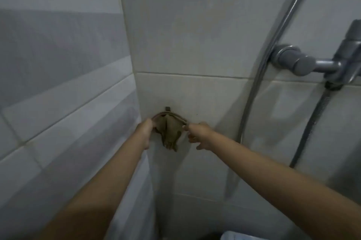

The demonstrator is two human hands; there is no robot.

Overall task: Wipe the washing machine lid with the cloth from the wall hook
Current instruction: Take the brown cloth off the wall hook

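On the tiled wall [195, 91], seen from the head camera, a brown cloth [169, 130] hangs bunched from a small dark hook [167, 108]. Both arms reach up to it. The left hand [145, 132] is closed around the cloth's left upper edge, and the right hand [199, 134] pinches the right upper edge, with its other fingers loose. At the right, a shower hose [263, 75] runs beside a grey mixer tap [304, 62].

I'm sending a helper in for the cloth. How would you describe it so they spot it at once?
Find the shower hose running down the tiled wall. Left of it, a small hook holds the cloth, with the left hand and right hand gripping its upper edge. It is the only brown, crumpled, soft thing there.
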